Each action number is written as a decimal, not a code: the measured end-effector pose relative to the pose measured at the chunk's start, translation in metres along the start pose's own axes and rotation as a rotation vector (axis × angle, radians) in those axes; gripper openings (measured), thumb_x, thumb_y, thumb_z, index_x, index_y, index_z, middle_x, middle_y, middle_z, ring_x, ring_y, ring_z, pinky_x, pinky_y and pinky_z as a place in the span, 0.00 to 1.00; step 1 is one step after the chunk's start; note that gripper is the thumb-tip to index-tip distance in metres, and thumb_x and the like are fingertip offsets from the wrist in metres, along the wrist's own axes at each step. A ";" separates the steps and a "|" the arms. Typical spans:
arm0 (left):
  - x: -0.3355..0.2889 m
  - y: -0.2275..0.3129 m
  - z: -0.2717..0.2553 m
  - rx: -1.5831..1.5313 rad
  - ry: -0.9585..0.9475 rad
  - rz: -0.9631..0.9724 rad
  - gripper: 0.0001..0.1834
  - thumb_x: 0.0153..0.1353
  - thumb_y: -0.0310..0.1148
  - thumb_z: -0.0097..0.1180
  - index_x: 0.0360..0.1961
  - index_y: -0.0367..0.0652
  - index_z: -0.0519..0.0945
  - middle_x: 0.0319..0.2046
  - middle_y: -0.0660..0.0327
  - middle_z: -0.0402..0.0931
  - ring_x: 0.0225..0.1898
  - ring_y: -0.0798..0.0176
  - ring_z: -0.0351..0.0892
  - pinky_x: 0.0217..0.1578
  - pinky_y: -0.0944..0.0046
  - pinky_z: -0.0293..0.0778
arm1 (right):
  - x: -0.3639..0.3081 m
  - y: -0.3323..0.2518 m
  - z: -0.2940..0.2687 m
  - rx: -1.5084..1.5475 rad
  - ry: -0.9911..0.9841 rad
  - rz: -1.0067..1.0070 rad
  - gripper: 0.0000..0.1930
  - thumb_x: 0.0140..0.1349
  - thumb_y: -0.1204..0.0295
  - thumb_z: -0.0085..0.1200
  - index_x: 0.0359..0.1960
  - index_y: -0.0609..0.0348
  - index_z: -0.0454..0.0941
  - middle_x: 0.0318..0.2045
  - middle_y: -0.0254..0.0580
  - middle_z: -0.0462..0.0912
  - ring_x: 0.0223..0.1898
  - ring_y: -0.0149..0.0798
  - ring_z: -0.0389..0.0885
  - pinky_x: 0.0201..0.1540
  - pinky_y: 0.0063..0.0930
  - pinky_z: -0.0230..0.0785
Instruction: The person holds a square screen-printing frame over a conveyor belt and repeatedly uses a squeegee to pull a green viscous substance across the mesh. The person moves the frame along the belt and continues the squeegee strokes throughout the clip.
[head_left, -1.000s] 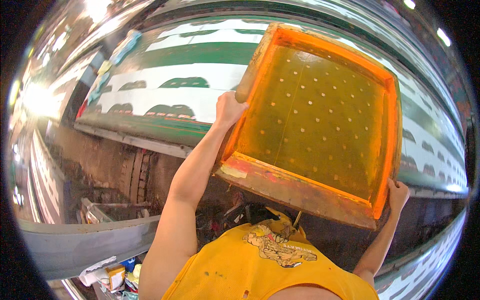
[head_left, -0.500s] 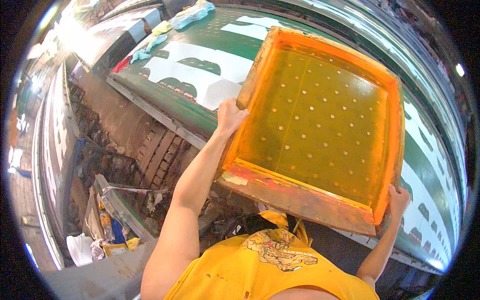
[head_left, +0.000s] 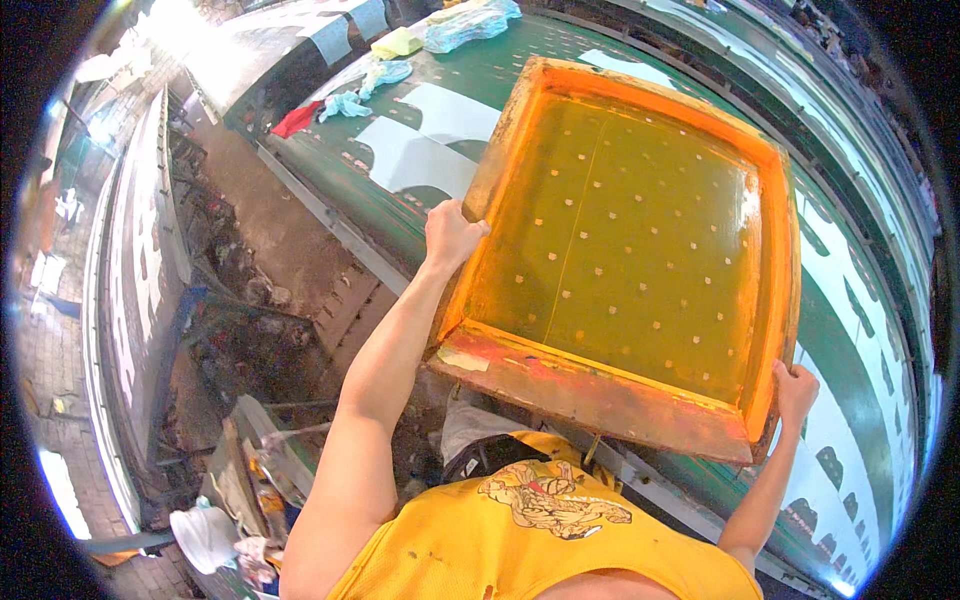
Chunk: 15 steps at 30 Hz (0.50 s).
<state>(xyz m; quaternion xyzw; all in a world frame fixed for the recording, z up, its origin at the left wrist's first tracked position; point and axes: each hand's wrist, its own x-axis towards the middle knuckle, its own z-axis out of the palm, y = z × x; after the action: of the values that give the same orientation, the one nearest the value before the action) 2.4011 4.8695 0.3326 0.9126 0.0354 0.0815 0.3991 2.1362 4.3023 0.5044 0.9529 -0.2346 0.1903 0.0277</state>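
I hold a large screen-printing frame (head_left: 600, 405) up in front of me, tilted above a long green table. Its mesh is olive with rows of small pale marks, and orange coats the inner edges. My left hand (head_left: 455, 236) is closed around the frame's left side rail. Lower down on the opposite rail, my right hand (head_left: 795, 391) grips near the near right corner. White fabric pieces (head_left: 415, 158) with dark cut-out shapes lie on the table beyond my left hand. What lies directly beneath the frame is hidden.
The green table (head_left: 400, 215) stretches away and to the right. Rags and crumpled plastic (head_left: 470, 25) lie at its far left, beside a red cloth (head_left: 297, 120). Another long table (head_left: 140, 270) stands at left across an aisle. A white container (head_left: 203, 538) sits low at left.
The surroundings have shifted and turned in the view as I move along the table. Both hands keep their grip on the frame, which stays nearly in place before me.
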 end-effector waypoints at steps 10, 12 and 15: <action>0.155 -0.145 -0.067 -0.165 -0.023 0.089 0.21 0.42 0.40 0.70 0.34 0.34 0.86 0.27 0.45 0.84 0.33 0.44 0.85 0.39 0.50 0.79 | -0.008 -0.222 0.028 -0.019 -0.008 0.108 0.24 0.53 0.57 0.69 0.16 0.69 0.75 0.14 0.57 0.72 0.15 0.46 0.68 0.24 0.44 0.61; 0.185 -0.184 -0.078 -0.061 -0.031 0.113 0.21 0.42 0.40 0.70 0.34 0.34 0.86 0.28 0.44 0.84 0.33 0.45 0.86 0.39 0.50 0.79 | -0.023 -0.261 0.044 -0.007 0.000 0.109 0.24 0.53 0.57 0.69 0.16 0.69 0.75 0.13 0.56 0.71 0.14 0.46 0.67 0.23 0.44 0.61; 0.220 -0.210 -0.094 -0.031 -0.080 0.129 0.21 0.43 0.39 0.70 0.36 0.35 0.87 0.29 0.45 0.85 0.33 0.46 0.86 0.39 0.52 0.79 | -0.036 -0.300 0.050 -0.014 -0.018 0.143 0.25 0.53 0.57 0.69 0.16 0.68 0.75 0.12 0.56 0.71 0.14 0.45 0.67 0.23 0.44 0.60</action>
<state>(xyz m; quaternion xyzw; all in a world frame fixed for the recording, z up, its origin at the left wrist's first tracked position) 2.6011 5.1087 0.2673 0.9092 -0.0408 0.0709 0.4083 2.2616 4.5777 0.4552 0.9352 -0.3037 0.1813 0.0187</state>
